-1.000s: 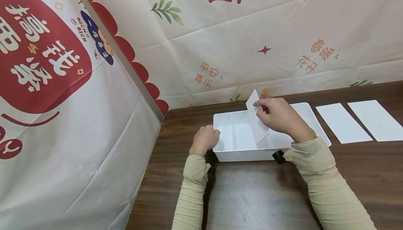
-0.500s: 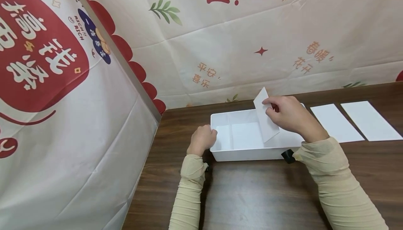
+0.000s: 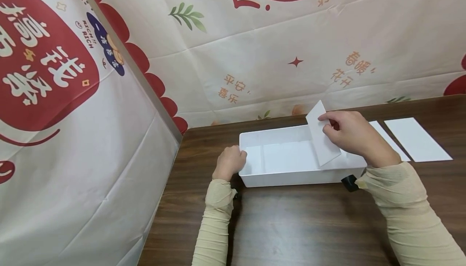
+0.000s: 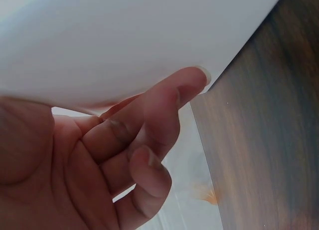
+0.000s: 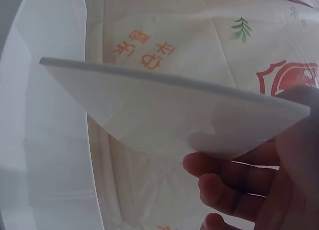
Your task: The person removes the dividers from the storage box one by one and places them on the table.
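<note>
White panel [image 3: 323, 134] pinched at a white tray [image 3: 287, 179]

Two printed cloths take up most of the head view: a left cloth [image 3: 120, 169] with a large red motif, and a back cloth [image 3: 269, 43] with leaf sprigs and orange lettering. Below spreads the bench [image 3: 284, 221], dark brown with a wood grain. On it sits the tray, long and shallow, with one crosswise line inside near its left end; partition or ridge, I cannot tell. Beige sleeves [image 3: 407, 205] cover both forearms. The left hand [image 3: 229, 162] has its grip on the tray's left end, fingers bent against the wall. The right hand [image 3: 349, 134] keeps a narrow grip, thumb and fingers pinching the panel, which tilts toward the tray's right end. Its lower corner lies within the tray's outline; whether it touches the floor there is unclear. Further right, a partly hidden sheet [image 3: 383, 133] and a fully visible sheet [image 3: 416, 139] lie flat, slightly apart.
</note>
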Tool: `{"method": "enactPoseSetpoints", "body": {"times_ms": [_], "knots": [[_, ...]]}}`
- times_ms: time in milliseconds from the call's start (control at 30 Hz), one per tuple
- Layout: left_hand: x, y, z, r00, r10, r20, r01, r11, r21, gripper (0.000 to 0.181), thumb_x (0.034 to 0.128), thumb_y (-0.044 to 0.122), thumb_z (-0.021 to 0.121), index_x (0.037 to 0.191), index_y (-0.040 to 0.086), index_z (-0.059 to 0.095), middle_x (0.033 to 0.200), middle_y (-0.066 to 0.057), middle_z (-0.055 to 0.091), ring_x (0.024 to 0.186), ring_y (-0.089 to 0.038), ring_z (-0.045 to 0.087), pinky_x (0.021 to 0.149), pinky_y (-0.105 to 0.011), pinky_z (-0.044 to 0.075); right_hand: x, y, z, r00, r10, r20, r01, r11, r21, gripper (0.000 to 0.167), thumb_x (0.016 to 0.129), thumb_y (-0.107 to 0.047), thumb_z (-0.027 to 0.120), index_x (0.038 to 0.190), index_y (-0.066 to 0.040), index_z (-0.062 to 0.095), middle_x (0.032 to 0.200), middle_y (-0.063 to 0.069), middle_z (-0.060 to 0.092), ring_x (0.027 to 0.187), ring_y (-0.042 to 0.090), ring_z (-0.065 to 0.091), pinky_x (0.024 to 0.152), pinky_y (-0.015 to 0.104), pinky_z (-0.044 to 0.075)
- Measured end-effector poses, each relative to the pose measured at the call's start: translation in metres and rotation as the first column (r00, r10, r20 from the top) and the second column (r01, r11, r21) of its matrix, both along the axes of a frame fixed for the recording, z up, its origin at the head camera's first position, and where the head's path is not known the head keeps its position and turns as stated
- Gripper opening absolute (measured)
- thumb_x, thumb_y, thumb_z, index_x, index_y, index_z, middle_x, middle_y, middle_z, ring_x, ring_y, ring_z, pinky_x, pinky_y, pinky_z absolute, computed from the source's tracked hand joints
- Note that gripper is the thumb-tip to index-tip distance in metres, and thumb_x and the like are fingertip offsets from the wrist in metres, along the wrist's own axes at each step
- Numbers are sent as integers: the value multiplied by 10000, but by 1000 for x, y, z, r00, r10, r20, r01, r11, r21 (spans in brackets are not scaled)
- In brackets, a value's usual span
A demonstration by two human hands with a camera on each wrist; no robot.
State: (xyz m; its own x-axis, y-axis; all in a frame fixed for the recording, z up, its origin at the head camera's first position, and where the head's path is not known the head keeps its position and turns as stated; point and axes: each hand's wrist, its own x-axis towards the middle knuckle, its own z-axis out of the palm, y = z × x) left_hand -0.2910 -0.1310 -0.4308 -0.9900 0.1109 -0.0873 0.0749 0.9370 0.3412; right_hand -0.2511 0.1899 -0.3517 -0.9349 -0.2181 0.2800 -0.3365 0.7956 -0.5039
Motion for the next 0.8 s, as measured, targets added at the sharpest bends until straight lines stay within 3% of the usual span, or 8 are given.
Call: {"method": "enactPoseSetpoints", "body": {"times_ms": [233, 533, 800], "knots": [[1, 0, 1, 1000, -12, 1, 12, 1000, 8, 313, 1000, 236, 441, 826, 46, 618, 713, -80, 549, 647, -213, 531, 600, -358, 442, 12, 21, 4, 999, -33, -2, 33, 998, 45, 310, 906, -63, 547, 1176, 36, 662, 739, 56, 525, 736, 235, 480, 619, 344, 366], [1, -1, 0, 1000, -7, 3, 7, 1000, 9, 310, 995, 232, 443, 798, 57, 606, 739, -87, 563, 671, -222, 538, 619, -368, 449, 28, 50, 3, 995, -61, -78, 68, 993, 92, 295, 886, -37, 558, 1143, 54, 668, 678, 20, 477, 683, 206, 450, 566, 288, 339], [2, 1, 0, 1000, -16, -1, 16, 1000, 17, 336, 1001, 230, 438, 763, 59, 602, 688, -77, 534, 640, -220, 534, 591, -360, 441, 39, 68, 0, 993, -84, -78, 93, 989, 118, 283, 870, -28, 571, 1118, 66, 670, 679, 15, 500, 651, 184, 440, 527, 271, 327]]}}
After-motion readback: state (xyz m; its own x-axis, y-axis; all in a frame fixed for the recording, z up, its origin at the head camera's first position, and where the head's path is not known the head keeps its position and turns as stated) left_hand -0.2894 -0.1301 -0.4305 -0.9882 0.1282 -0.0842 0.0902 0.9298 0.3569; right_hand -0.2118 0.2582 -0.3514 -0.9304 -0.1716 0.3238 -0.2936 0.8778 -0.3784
